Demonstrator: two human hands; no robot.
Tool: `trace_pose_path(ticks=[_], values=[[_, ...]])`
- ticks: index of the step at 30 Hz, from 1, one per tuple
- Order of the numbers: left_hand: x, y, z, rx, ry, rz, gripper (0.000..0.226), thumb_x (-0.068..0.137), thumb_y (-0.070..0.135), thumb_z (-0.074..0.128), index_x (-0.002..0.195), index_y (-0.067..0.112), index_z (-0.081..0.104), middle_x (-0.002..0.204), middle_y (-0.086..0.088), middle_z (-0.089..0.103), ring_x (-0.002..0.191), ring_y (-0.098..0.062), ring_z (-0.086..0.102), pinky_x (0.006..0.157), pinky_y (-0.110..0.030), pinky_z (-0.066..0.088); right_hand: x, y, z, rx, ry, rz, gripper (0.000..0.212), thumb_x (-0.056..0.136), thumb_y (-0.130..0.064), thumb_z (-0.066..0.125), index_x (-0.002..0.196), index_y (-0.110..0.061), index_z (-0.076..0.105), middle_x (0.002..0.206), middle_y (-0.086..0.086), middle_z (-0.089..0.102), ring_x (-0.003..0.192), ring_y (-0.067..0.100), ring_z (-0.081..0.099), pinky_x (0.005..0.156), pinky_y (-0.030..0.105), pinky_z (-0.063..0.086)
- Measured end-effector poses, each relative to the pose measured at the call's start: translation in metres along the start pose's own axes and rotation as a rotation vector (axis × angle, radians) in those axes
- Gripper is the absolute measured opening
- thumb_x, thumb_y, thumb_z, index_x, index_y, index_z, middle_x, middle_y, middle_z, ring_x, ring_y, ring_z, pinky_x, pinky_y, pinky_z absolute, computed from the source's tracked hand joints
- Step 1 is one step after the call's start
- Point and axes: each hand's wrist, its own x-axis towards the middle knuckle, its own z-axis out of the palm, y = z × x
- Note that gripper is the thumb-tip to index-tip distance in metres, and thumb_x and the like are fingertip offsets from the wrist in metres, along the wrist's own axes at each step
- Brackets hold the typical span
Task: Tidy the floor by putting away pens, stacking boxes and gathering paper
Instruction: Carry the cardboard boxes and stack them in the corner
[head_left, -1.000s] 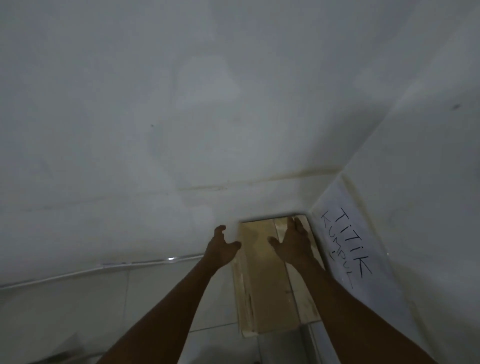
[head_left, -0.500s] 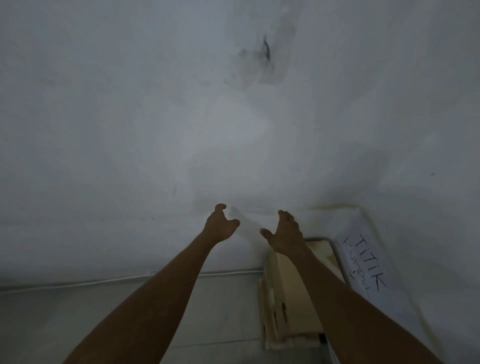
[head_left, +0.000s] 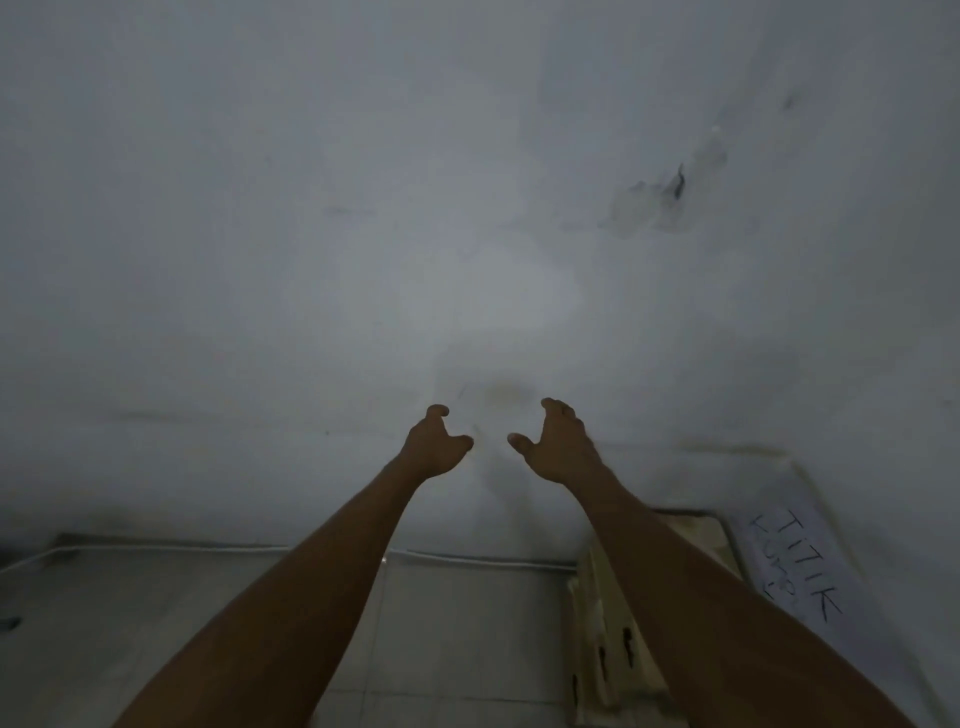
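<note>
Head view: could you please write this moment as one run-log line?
left hand: empty, fingers loosely curled | right hand: empty, raised before wall | cardboard boxes: on floor by wall, untouched | lettered paper: right of boxes

Both arms reach out toward a pale wall (head_left: 363, 208). The left hand (head_left: 434, 441) and right hand (head_left: 558, 444) are raised side by side, fingers loosely curled, thumbs pointing at each other, holding nothing. Low on the right, beige boxes (head_left: 608, 639) sit in the corner on the tiled floor (head_left: 441, 649), partly hidden by the right forearm. Just right of them leans a white sheet (head_left: 800, 566) hand-lettered "TITIK". A dark smudge (head_left: 654, 200) marks the wall up right.
</note>
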Motion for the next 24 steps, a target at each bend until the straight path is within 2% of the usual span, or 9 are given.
trace_pose_path(ticks=[15,24], values=[[-0.064,-0.121,-0.081,-0.044,0.139,-0.2,0.068,0.09,0.026,0.061,0.145,0.009,0.025,0.144,-0.021,0.041,0.132,-0.033,0.042,0.103,-0.035,0.037,-0.032,-0.09,0.09,-0.017,-0.193,-0.18,0.083,0.088,-0.046,0.059,0.148,-0.004,0.018,0.152,0.018,0.023,0.137,0.035,0.03,0.109,0.047,0.034],[-0.102,-0.242,-0.164,-0.071,0.173,-0.283,0.067,0.09,0.026,0.06,0.145,0.008,0.026,0.14,-0.023,0.044,0.128,-0.033,0.046,0.101,-0.034,0.039,-0.069,-0.18,0.186,-0.022,-0.28,-0.189,0.083,0.089,-0.046,0.058,0.148,-0.005,0.018,0.152,0.018,0.025,0.138,0.034,0.03,0.11,0.046,0.032]])
